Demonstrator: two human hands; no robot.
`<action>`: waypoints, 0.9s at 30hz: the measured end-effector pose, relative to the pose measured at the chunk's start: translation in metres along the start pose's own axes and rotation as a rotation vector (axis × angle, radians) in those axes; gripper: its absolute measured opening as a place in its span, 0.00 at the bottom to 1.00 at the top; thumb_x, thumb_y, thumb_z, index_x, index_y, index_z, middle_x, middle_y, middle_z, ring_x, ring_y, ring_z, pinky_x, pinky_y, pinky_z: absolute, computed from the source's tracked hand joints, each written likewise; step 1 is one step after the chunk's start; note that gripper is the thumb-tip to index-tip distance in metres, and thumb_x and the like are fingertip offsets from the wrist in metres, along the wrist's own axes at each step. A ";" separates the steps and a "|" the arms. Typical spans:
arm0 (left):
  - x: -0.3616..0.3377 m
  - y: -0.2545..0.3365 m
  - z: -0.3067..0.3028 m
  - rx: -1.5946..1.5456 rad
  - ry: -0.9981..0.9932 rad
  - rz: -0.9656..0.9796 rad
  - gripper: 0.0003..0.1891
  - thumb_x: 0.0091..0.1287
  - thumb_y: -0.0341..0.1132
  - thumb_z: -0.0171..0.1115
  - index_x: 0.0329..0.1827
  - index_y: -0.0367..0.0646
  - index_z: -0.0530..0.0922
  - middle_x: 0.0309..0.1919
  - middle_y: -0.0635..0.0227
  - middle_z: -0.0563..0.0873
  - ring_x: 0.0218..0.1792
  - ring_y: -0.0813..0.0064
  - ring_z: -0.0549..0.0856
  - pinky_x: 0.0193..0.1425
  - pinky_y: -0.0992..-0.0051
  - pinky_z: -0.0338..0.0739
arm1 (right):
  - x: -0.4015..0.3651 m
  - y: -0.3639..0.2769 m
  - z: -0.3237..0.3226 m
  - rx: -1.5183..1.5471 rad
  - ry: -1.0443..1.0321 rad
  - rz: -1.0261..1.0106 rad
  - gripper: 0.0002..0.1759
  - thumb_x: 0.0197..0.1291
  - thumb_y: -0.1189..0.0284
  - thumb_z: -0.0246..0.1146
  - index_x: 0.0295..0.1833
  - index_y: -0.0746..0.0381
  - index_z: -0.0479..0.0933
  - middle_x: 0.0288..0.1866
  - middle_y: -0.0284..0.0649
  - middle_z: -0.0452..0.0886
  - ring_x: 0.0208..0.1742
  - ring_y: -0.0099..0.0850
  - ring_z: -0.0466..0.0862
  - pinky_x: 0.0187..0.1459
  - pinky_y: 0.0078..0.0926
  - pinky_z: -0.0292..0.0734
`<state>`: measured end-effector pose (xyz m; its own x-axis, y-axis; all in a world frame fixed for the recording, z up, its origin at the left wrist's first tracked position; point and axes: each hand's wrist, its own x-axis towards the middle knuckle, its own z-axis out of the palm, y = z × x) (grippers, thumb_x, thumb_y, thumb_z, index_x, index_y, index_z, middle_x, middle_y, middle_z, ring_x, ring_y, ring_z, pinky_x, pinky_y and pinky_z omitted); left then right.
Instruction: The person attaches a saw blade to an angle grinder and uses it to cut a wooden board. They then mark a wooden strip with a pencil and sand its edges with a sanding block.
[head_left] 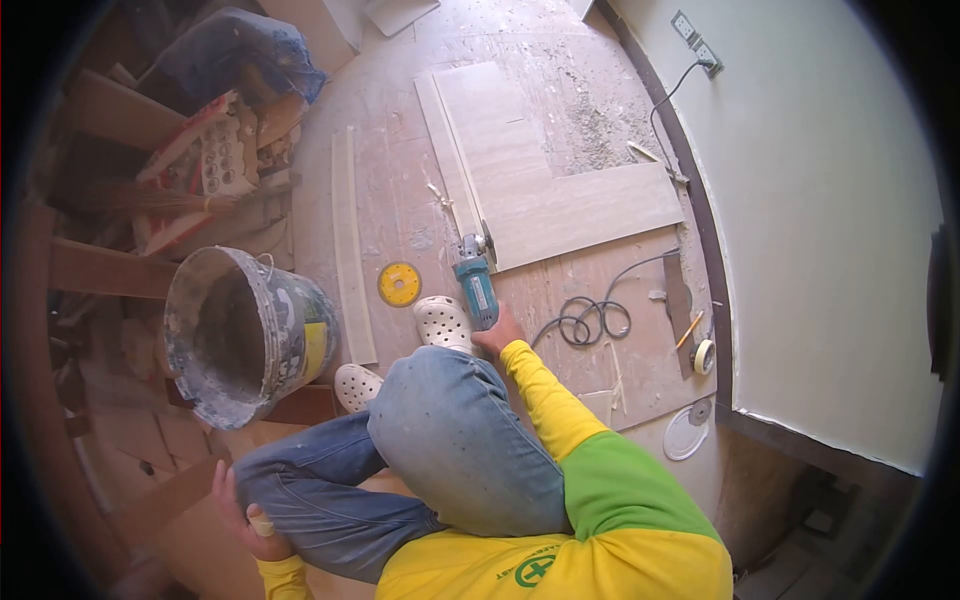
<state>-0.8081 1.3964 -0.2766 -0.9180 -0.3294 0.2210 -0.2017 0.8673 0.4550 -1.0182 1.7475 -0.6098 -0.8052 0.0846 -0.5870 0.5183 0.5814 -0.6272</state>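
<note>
My right hand (pixel 500 330) is wrapped round the rear of a teal angle grinder (pixel 475 290). The grinder's head and disc lie at the edge of an L-shaped cut tile (pixel 590 215) on the floor, along a narrow strip of it. Whether the disc is spinning cannot be made out. Beside my left knee, my left hand (pixel 250 520) holds nothing, its fingers stretched out and a tan wrap on one of them. A yellow cutting disc (pixel 399 284) lies flat to the left of the grinder, near my white clog (pixel 443 323).
A cement-smeared bucket (pixel 310 335) stands left, before piled boards and cartons (pixel 215 160). The grinder's cord (pixel 600 318) coils at right. Near the wall (pixel 810 200) lie a tape roll (pixel 704 357), pencil (pixel 690 330) and white lid (pixel 686 432). A long tile strip (pixel 350 240) lies left.
</note>
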 end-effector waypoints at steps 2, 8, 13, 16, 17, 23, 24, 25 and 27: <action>0.000 -0.001 0.001 0.000 -0.001 0.006 0.37 0.74 0.62 0.42 0.65 0.33 0.71 0.67 0.48 0.71 0.67 0.52 0.72 0.71 0.58 0.62 | 0.000 0.000 -0.001 0.009 -0.004 0.004 0.49 0.36 0.60 0.73 0.68 0.56 0.61 0.56 0.56 0.79 0.58 0.54 0.80 0.61 0.43 0.75; 0.001 -0.002 0.001 0.016 0.001 0.015 0.37 0.74 0.62 0.41 0.64 0.33 0.72 0.67 0.48 0.72 0.66 0.52 0.72 0.71 0.58 0.63 | 0.027 -0.009 0.004 0.055 -0.013 -0.029 0.47 0.36 0.61 0.72 0.67 0.56 0.63 0.55 0.56 0.80 0.57 0.53 0.80 0.60 0.43 0.75; 0.001 -0.002 0.002 0.009 0.009 0.012 0.37 0.74 0.62 0.41 0.64 0.33 0.72 0.67 0.48 0.72 0.66 0.52 0.72 0.71 0.58 0.63 | 0.009 -0.009 0.001 0.081 0.024 -0.048 0.44 0.37 0.61 0.72 0.64 0.55 0.65 0.55 0.55 0.80 0.57 0.53 0.80 0.59 0.43 0.76; 0.000 -0.004 0.002 0.023 0.005 0.025 0.36 0.74 0.61 0.41 0.64 0.33 0.72 0.66 0.48 0.73 0.66 0.52 0.73 0.71 0.58 0.63 | 0.007 -0.008 0.001 0.055 0.039 -0.036 0.44 0.37 0.61 0.72 0.65 0.55 0.65 0.54 0.54 0.80 0.57 0.53 0.80 0.59 0.43 0.75; 0.000 -0.003 0.002 0.024 0.001 0.027 0.36 0.74 0.61 0.41 0.64 0.33 0.72 0.66 0.48 0.73 0.66 0.52 0.73 0.71 0.58 0.63 | 0.009 -0.008 0.002 0.057 0.039 -0.033 0.44 0.37 0.61 0.72 0.65 0.55 0.65 0.54 0.54 0.80 0.57 0.53 0.80 0.59 0.43 0.75; 0.007 -0.004 0.002 0.118 -0.058 0.035 0.32 0.73 0.56 0.49 0.63 0.33 0.73 0.65 0.50 0.74 0.66 0.52 0.73 0.71 0.57 0.62 | 0.038 -0.031 -0.008 0.119 0.042 -0.055 0.46 0.37 0.61 0.72 0.66 0.56 0.64 0.55 0.55 0.81 0.57 0.53 0.80 0.59 0.42 0.75; 0.011 0.006 0.008 0.134 -0.054 0.064 0.30 0.73 0.53 0.52 0.63 0.33 0.73 0.64 0.50 0.75 0.65 0.52 0.73 0.71 0.58 0.63 | 0.041 -0.035 -0.010 0.110 0.040 -0.060 0.46 0.37 0.60 0.72 0.66 0.57 0.64 0.55 0.55 0.81 0.57 0.53 0.81 0.59 0.42 0.75; 0.015 0.019 0.015 0.153 -0.052 0.088 0.29 0.73 0.51 0.54 0.63 0.33 0.73 0.64 0.51 0.76 0.65 0.52 0.73 0.71 0.58 0.63 | 0.043 -0.037 -0.012 0.098 0.033 -0.063 0.46 0.37 0.60 0.72 0.67 0.57 0.64 0.55 0.55 0.81 0.56 0.53 0.81 0.60 0.42 0.75; 0.031 0.054 0.049 -0.049 -0.109 0.103 0.28 0.72 0.50 0.54 0.63 0.33 0.74 0.63 0.51 0.77 0.65 0.53 0.74 0.71 0.58 0.63 | 0.044 -0.042 -0.016 0.109 0.021 -0.044 0.46 0.37 0.60 0.72 0.67 0.57 0.64 0.54 0.55 0.81 0.57 0.53 0.81 0.60 0.41 0.76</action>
<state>-0.8637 1.4516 -0.2870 -0.9653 -0.1942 0.1747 -0.0896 0.8744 0.4769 -1.0797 1.7398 -0.6008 -0.8331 0.0781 -0.5476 0.5096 0.4933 -0.7049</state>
